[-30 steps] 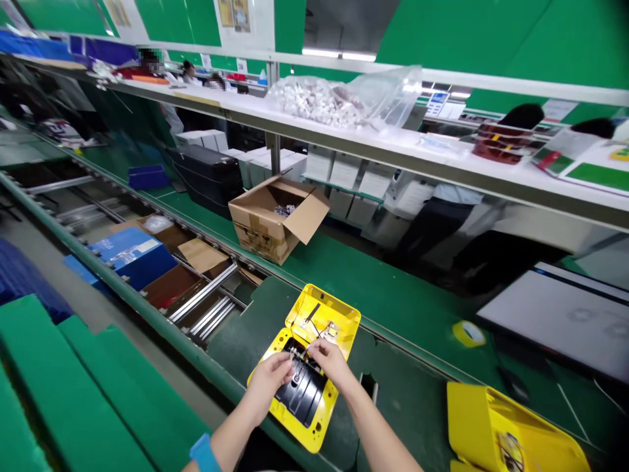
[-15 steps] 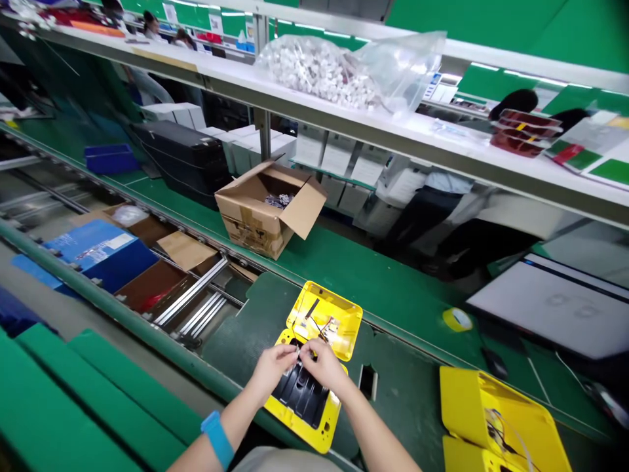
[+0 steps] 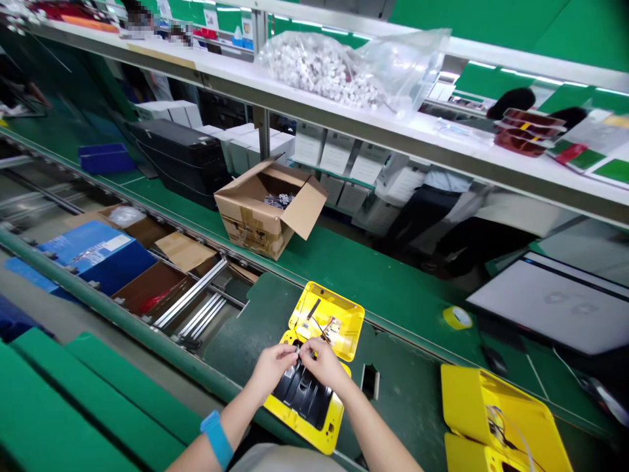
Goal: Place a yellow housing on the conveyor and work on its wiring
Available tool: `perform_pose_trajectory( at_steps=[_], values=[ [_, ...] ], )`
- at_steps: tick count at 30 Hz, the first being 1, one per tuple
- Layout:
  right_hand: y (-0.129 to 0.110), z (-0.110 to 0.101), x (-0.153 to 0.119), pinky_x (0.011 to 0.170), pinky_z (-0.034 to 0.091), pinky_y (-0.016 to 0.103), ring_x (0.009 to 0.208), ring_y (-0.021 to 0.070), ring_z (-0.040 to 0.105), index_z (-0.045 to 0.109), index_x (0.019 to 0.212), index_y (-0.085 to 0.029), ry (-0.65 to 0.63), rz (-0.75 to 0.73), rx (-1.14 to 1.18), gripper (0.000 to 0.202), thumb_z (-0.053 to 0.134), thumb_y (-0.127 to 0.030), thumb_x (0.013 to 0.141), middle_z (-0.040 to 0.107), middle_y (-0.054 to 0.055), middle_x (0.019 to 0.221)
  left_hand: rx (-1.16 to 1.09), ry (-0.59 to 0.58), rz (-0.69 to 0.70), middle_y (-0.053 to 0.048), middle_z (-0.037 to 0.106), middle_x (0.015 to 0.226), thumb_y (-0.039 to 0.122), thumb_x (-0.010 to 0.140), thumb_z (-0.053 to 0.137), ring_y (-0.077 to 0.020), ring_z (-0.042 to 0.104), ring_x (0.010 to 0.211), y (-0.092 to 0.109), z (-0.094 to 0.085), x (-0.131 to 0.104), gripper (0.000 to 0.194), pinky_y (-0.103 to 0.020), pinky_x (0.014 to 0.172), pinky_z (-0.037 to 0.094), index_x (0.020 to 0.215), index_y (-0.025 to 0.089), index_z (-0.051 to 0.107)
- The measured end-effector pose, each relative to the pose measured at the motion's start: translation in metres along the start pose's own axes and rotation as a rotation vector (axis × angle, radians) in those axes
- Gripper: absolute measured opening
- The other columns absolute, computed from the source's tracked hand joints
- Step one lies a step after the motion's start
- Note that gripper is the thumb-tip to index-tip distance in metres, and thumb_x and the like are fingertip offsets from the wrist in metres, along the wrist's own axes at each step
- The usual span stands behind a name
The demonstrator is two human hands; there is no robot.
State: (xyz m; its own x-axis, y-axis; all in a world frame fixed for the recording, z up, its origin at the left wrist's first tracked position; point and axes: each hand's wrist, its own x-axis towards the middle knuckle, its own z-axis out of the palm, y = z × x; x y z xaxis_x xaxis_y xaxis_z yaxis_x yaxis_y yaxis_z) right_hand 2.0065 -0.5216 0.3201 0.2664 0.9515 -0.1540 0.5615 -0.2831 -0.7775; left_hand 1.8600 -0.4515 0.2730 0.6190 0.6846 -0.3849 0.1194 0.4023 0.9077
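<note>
- The yellow housing [image 3: 328, 319] lies opened flat on the dark green pallet [image 3: 246, 321] near the bottom middle of the head view, its lid half farther away and its black-lined base half [image 3: 304, 396] nearer the person.
- The left hand [image 3: 272, 366] and the right hand [image 3: 322, 362] meet over the seam between the two halves, fingertips pinched together on a small pale part [image 3: 297, 352]; what exactly that part is cannot be made out.
- Thin wires [image 3: 325, 328] run from the lid half toward the pinched fingers.
- A blue wristband [image 3: 217, 438] sits on the left forearm.
- A second yellow housing [image 3: 496, 419] stands open at the lower right, well apart from the hands.
- A roll of yellow tape [image 3: 457, 317] lies on the green belt beyond it.
- An open cardboard box [image 3: 268, 208] sits on the belt behind the pallet, with small parts inside.
- On the white shelf [image 3: 442, 147] above rests a clear bag of white parts [image 3: 339, 69] and a stack of red trays [image 3: 528, 131].
- To the left, below the conveyor rails, lies a blue box [image 3: 95, 252] among brown cartons.
- A person in dark trousers [image 3: 417, 216] stands behind the shelf.
</note>
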Motion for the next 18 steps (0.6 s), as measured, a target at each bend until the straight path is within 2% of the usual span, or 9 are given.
perform_pose_trajectory(
  at_steps=[4, 9, 18],
  values=[
    [0.000, 0.000, 0.000, 0.075, 0.043, 0.030, 0.078, 0.0170, 0.057, 0.062, 0.072, -0.019, -0.006, 0.021, 0.025, 0.012, 0.053, -0.023, 0.078, 0.063, 0.002, 0.075, 0.116, 0.022, 0.074, -0.013, 0.073, 0.087, 0.037, 0.071, 0.064, -0.0244, 0.066, 0.077, 0.003, -0.001, 0.001, 0.036, -0.035, 0.074, 0.051, 0.092, 0.010, 0.073],
    [0.003, 0.002, 0.001, 0.073, 0.044, 0.029, 0.075, 0.0157, 0.057, 0.062, 0.071, -0.019, -0.004, 0.060, 0.062, 0.012, 0.053, -0.022, 0.077, 0.063, 0.001, 0.073, 0.325, 0.076, 0.222, -0.011, 0.072, 0.092, 0.029, 0.076, 0.059, -0.0259, 0.064, 0.088, 0.010, 0.001, -0.004, 0.021, -0.035, 0.084, 0.046, 0.084, 0.019, 0.076],
    [0.012, 0.003, 0.000, 0.067, 0.044, 0.027, 0.069, 0.0141, 0.056, 0.062, 0.071, -0.017, 0.006, 0.097, 0.129, 0.014, 0.052, -0.023, 0.078, 0.062, 0.000, 0.069, 0.465, 0.032, 0.305, -0.010, 0.071, 0.086, 0.027, 0.084, 0.051, -0.0229, 0.063, 0.078, 0.014, 0.010, -0.007, 0.026, -0.032, 0.075, 0.046, 0.089, 0.018, 0.074]
  ],
)
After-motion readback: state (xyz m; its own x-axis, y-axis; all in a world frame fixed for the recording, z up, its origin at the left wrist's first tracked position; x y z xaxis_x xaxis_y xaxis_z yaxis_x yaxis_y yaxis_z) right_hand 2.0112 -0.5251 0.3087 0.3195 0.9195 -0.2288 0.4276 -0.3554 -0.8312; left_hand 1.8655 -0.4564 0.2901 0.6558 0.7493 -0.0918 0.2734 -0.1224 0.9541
